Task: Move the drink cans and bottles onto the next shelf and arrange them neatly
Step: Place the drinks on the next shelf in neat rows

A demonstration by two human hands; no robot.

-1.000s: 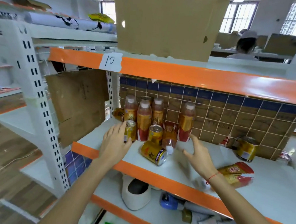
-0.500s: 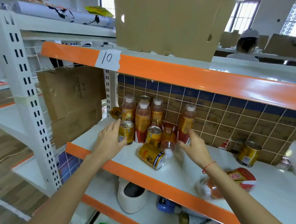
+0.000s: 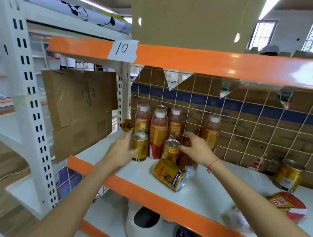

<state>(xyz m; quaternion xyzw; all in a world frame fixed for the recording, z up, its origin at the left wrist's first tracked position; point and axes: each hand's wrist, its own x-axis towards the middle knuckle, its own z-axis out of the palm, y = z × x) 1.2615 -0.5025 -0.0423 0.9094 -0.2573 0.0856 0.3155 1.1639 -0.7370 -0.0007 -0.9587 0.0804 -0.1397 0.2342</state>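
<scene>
From my remote seat, a gold can (image 3: 170, 174) lies on its side near the orange front edge of the white shelf (image 3: 209, 191). Behind it, my left hand (image 3: 121, 149) curls around an upright gold can (image 3: 139, 147), while my right hand (image 3: 197, 148) reaches over a second upright can (image 3: 171, 149), fingers bent; I cannot tell whether it grips anything. Four capped bottles (image 3: 157, 132) stand against the wire grid (image 3: 247, 128) at the back.
</scene>
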